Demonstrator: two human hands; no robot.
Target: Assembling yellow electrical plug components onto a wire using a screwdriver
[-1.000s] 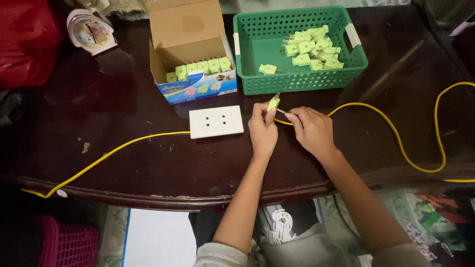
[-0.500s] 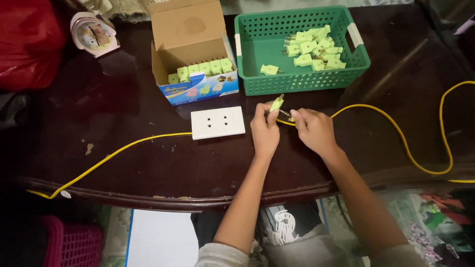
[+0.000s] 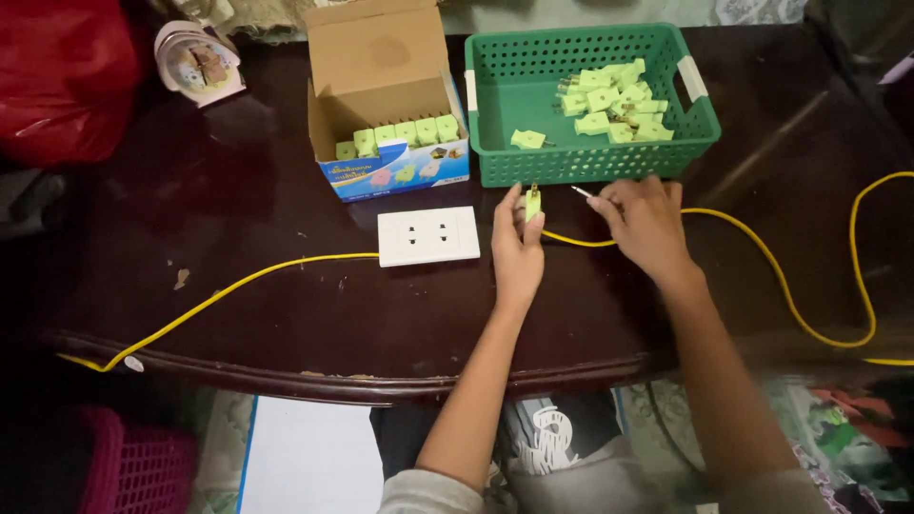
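Observation:
My left hand (image 3: 516, 246) pinches a small light-green plug (image 3: 533, 203) upright between thumb and fingers, just right of the white double socket (image 3: 427, 235). My right hand (image 3: 645, 223) grips a thin metal tool (image 3: 582, 193), its tip pointing left toward the plug. A yellow cable (image 3: 771, 266) runs under both hands and across the dark wooden table (image 3: 286, 314). Beyond the hands stands a green plastic basket (image 3: 495, 105) with several green plugs (image 3: 614, 100) inside.
An open cardboard box (image 3: 381, 67) holding a row of green plugs (image 3: 395, 136) stands left of the basket. A red bag (image 3: 57, 76) and a small pink object (image 3: 195, 57) lie at the far left. A pink crate (image 3: 133, 462) is on the floor.
The plug has turned more upright in my left hand. My right hand has drawn slightly to the right, so the tool tip is now apart from the plug.

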